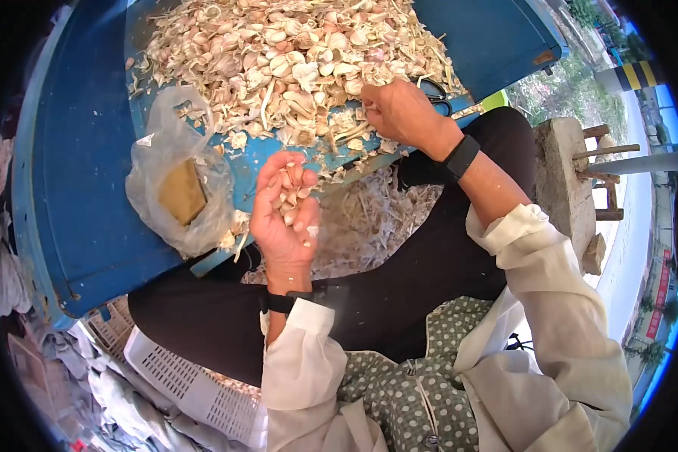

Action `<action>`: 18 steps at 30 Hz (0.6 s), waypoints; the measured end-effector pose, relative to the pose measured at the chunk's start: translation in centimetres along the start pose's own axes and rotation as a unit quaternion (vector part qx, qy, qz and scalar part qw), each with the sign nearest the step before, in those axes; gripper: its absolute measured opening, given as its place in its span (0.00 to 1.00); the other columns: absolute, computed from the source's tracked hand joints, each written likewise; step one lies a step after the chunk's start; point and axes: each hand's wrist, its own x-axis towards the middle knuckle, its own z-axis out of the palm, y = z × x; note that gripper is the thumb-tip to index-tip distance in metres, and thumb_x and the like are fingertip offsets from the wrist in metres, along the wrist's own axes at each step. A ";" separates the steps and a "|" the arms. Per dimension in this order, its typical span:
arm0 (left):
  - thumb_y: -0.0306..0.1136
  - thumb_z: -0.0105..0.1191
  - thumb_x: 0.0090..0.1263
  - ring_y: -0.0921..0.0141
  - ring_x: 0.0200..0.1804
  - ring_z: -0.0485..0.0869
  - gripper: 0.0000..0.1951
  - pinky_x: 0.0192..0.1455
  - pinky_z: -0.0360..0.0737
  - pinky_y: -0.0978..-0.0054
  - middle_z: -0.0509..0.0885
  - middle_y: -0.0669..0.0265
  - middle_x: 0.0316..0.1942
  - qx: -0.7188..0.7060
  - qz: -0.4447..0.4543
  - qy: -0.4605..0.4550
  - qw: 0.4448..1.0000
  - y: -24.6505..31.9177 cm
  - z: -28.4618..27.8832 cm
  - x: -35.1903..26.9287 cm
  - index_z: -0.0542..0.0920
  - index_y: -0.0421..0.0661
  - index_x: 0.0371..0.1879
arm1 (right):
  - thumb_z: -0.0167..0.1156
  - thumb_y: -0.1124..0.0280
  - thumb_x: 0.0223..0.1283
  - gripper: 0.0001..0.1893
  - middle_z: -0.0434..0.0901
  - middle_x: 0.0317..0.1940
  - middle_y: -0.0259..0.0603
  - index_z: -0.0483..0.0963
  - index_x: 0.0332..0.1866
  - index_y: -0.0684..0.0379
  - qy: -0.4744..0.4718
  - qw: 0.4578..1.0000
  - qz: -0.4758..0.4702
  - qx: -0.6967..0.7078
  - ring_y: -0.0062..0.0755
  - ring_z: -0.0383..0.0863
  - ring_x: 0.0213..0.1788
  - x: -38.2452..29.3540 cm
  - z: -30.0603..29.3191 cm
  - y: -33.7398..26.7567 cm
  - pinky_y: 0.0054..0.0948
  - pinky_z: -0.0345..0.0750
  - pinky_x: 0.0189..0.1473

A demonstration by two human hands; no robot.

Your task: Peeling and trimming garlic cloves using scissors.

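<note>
My left hand (287, 212) is palm up over the near edge of the blue table, cupped around several garlic cloves (289, 186) with pinkish skins. My right hand (404, 116) is at the near right edge of a large heap of garlic cloves and loose skins (294, 62), its fingers bent down; what lies between the fingertips is hidden. Just beyond the right hand lie scissors with dark handles (438, 97), partly covered by the hand. Bits of skin and dry stem lie on the table (254, 161) between the two hands.
A clear plastic bag (175, 169) with a tan block inside lies left of my left hand. Garlic skins (367, 226) cover the ground below the table edge. A white slotted plastic crate (192, 384) stands at lower left, a rough stone block (565, 175) at right.
</note>
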 end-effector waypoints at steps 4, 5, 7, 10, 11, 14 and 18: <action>0.39 0.42 0.78 0.71 0.40 0.74 0.15 0.12 0.66 0.89 0.72 0.59 0.45 -0.032 -0.020 -0.024 0.999 -0.2 -0.8 0.0 0.74 0.38 0.47 | 0.57 0.75 0.50 0.08 0.77 0.19 0.53 0.76 0.37 0.62 -0.045 0.997 -0.052 -0.017 0.55 0.79 0.27 0.6 -0.3 0.6 0.46 0.76 0.31; 0.40 0.43 0.78 0.72 0.38 0.75 0.15 0.12 0.66 0.89 0.72 0.59 0.44 -0.032 -0.032 -0.021 0.999 -0.4 -0.8 0.0 0.74 0.39 0.45 | 0.58 0.75 0.51 0.07 0.77 0.20 0.53 0.77 0.36 0.62 -0.080 0.993 -0.078 -0.029 0.54 0.79 0.27 0.6 -0.3 1.0 0.44 0.75 0.31; 0.41 0.45 0.77 0.72 0.37 0.75 0.15 0.12 0.66 0.90 0.72 0.60 0.44 -0.033 -0.038 -0.012 0.999 -0.7 -1.1 -0.2 0.74 0.39 0.43 | 0.60 0.73 0.52 0.07 0.77 0.20 0.51 0.78 0.36 0.63 -0.069 0.996 -0.055 0.025 0.49 0.79 0.25 0.8 -1.5 0.5 0.41 0.75 0.29; 0.40 0.47 0.77 0.75 0.32 0.77 0.14 0.12 0.65 0.90 0.75 0.61 0.39 0.007 -0.071 0.000 0.997 -1.2 -0.7 -0.4 0.75 0.39 0.44 | 0.65 0.65 0.56 0.10 0.78 0.19 0.35 0.81 0.34 0.61 -0.027 0.975 0.047 0.218 0.23 0.73 0.21 1.1 -3.4 -0.8 0.28 0.71 0.26; 0.40 0.47 0.77 0.75 0.32 0.77 0.14 0.12 0.65 0.90 0.75 0.61 0.39 0.008 -0.068 0.005 0.998 -1.5 -0.5 -0.4 0.75 0.39 0.44 | 0.66 0.64 0.57 0.10 0.80 0.20 0.34 0.82 0.34 0.61 -0.024 0.957 0.079 0.277 0.21 0.73 0.22 1.0 -4.0 -1.8 0.27 0.72 0.27; 0.43 0.50 0.75 0.77 0.32 0.78 0.18 0.14 0.64 0.92 0.79 0.61 0.39 0.084 -0.076 0.034 0.993 -1.9 0.7 -0.7 0.75 0.39 0.50 | 0.66 0.60 0.60 0.14 0.71 0.18 0.24 0.82 0.36 0.62 -0.069 0.909 0.107 0.396 0.13 0.66 0.22 -0.1 -4.5 -5.8 0.18 0.63 0.23; 0.42 0.51 0.74 0.80 0.30 0.76 0.15 0.15 0.64 0.91 0.80 0.63 0.34 0.174 -0.046 0.040 0.983 -2.7 0.8 -0.8 0.76 0.40 0.46 | 0.63 0.66 0.63 0.10 0.76 0.19 0.28 0.82 0.34 0.62 -0.047 0.900 0.062 0.430 0.09 0.67 0.22 -1.8 -2.6 -9.6 0.17 0.65 0.22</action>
